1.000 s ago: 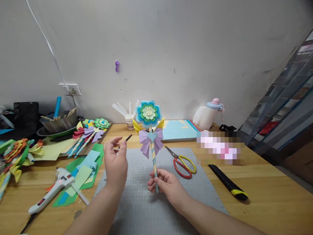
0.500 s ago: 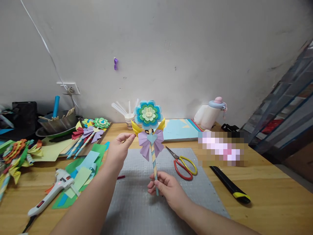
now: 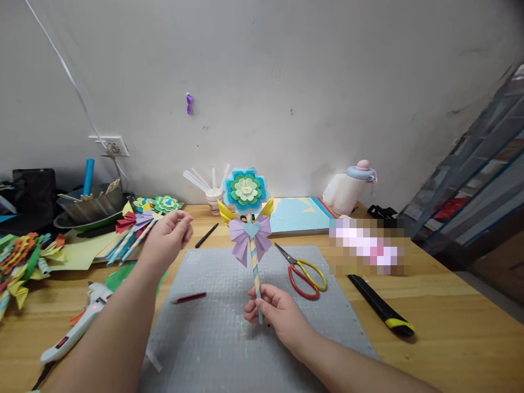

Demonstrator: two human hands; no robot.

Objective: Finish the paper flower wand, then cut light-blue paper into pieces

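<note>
A paper flower wand (image 3: 246, 190) stands upright over the grey cutting mat (image 3: 221, 338), with blue and green petals, yellow wings, a purple pleated bow and a striped stick. Near the stick's lower end, my right hand (image 3: 278, 311) pinches it between thumb and fingers. Off to the wand's left, my left hand (image 3: 170, 234) is raised with curled fingers, apart from the wand; whether anything is in it cannot be made out. Red-and-yellow scissors (image 3: 305, 275) lie to the right of the wand, and a dark red pencil (image 3: 188, 298) lies to its left.
At the left are a white glue gun (image 3: 77, 327), other paper flowers (image 3: 24, 262) and a metal bowl (image 3: 92, 207). A paper cup (image 3: 214, 201) and light blue sheets (image 3: 298, 215) stand behind. A black-and-yellow cutter (image 3: 382, 308) and white bottle (image 3: 350, 191) are at the right.
My left hand has let go of the wand's yellow wing and moved left, its fingers now curled. A black pen and the whole pencil have come into sight. The right hand keeps its hold.
</note>
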